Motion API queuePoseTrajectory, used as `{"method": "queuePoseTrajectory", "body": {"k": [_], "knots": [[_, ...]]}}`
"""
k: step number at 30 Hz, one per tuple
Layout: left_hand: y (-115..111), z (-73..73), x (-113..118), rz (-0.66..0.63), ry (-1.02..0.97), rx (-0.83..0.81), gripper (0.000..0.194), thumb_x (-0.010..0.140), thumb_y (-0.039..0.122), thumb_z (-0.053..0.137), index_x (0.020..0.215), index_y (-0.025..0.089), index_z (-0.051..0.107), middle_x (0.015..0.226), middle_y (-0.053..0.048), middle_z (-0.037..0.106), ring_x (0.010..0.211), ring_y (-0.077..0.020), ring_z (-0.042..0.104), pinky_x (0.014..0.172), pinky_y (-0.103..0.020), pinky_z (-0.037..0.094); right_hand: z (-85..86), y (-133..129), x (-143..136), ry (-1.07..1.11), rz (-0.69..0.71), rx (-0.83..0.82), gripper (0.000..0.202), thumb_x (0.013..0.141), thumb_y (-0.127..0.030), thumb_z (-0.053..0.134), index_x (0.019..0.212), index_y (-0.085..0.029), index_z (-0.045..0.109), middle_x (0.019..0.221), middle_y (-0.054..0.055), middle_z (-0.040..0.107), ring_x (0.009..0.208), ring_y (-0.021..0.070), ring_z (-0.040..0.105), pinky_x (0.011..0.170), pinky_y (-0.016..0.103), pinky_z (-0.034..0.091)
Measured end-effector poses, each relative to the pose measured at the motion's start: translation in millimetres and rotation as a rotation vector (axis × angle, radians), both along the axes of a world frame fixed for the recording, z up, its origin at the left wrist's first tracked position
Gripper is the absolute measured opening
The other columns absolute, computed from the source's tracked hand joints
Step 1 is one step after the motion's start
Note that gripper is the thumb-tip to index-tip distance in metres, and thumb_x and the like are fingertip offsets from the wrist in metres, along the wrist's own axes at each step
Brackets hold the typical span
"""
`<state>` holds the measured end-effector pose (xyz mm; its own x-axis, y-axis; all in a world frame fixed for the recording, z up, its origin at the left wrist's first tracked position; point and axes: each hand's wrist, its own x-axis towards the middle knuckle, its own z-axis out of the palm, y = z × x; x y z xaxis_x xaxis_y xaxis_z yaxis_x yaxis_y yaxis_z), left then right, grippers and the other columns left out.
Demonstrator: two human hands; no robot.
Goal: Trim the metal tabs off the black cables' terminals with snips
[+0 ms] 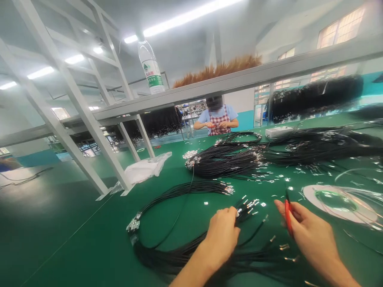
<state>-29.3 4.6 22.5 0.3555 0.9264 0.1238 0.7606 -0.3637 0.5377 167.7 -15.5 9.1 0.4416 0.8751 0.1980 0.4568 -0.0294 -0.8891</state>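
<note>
My left hand (pixel 222 230) is closed around a bunch of thin black cables (pixel 245 209), whose bare or metal-tipped ends stick out past the fingers. Between the thumb and fingers of my right hand (pixel 311 229) is a red-handled tool (pixel 288 218) with a dark, narrow tip pointing up; its exact kind is unclear. Below both hands, more black cables (pixel 167 258) run across the green table, their terminals fanning out to the right. A curved cable bundle (pixel 179 189) with clustered connectors at its left end lies beyond my left hand.
Larger cable piles (pixel 227 161) cover the far side, with scattered small scraps. A white reel (pixel 309 193) lies right, a plastic bag (pixel 148 169) left by metal shelf legs (pixel 86 139). A water bottle (pixel 151 71) stands on the shelf. A co-worker (pixel 221 117) sits opposite.
</note>
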Motion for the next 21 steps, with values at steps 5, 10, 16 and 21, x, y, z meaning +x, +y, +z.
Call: {"method": "queuePoseTrajectory", "body": {"k": [5, 10, 16, 21], "knots": [[2, -3.3, 6, 0.028, -0.041, 0.057, 0.025, 0.068, 0.0, 0.045, 0.08, 0.017, 0.059, 0.079, -0.005, 0.059, 0.075, -0.019, 0.052, 0.067, -0.028, 0.036, 9.6, -7, -9, 0.355, 0.098, 0.036, 0.043, 0.063, -0.064, 0.062, 0.071, -0.022, 0.057, 0.045, -0.005, 0.051, 0.039, 0.0128, 0.043, 0.04, 0.026, 0.032], [-1, 13.0, 10, -0.027, -0.458, -0.145, 0.014, 0.082, 0.022, 0.049, 0.078, 0.017, 0.062, 0.073, -0.001, 0.058, 0.066, -0.0135, 0.052, 0.061, -0.023, 0.037, 9.6, -14, -23, 0.632, 0.32, -0.013, 0.043, 0.064, -0.06, 0.067, 0.076, -0.019, 0.059, 0.046, -0.003, 0.056, 0.034, 0.0103, 0.044, 0.035, 0.021, 0.026], [-15, 21.3, 17, -0.117, -0.464, -0.143, 0.033, 0.088, 0.028, 0.043, 0.061, 0.016, 0.058, 0.059, 0.002, 0.053, 0.059, -0.01, 0.046, 0.058, -0.022, 0.033, 6.7, -15, -30, 0.674, 0.337, -0.001, 0.046, 0.062, -0.054, 0.073, 0.086, -0.017, 0.062, 0.052, -0.002, 0.061, 0.039, 0.0104, 0.048, 0.04, 0.023, 0.034], [-14, 16.6, 14, -0.216, -0.451, -0.261, 0.031, 0.088, 0.027, 0.04, 0.066, 0.016, 0.059, 0.06, 0.002, 0.053, 0.056, -0.009, 0.044, 0.057, -0.022, 0.033, 12.0, -19, -42, 0.661, 0.35, -0.014, 0.045, 0.06, -0.058, 0.072, 0.074, -0.017, 0.063, 0.046, -0.003, 0.056, 0.035, 0.0077, 0.042, 0.037, 0.021, 0.029]]}}
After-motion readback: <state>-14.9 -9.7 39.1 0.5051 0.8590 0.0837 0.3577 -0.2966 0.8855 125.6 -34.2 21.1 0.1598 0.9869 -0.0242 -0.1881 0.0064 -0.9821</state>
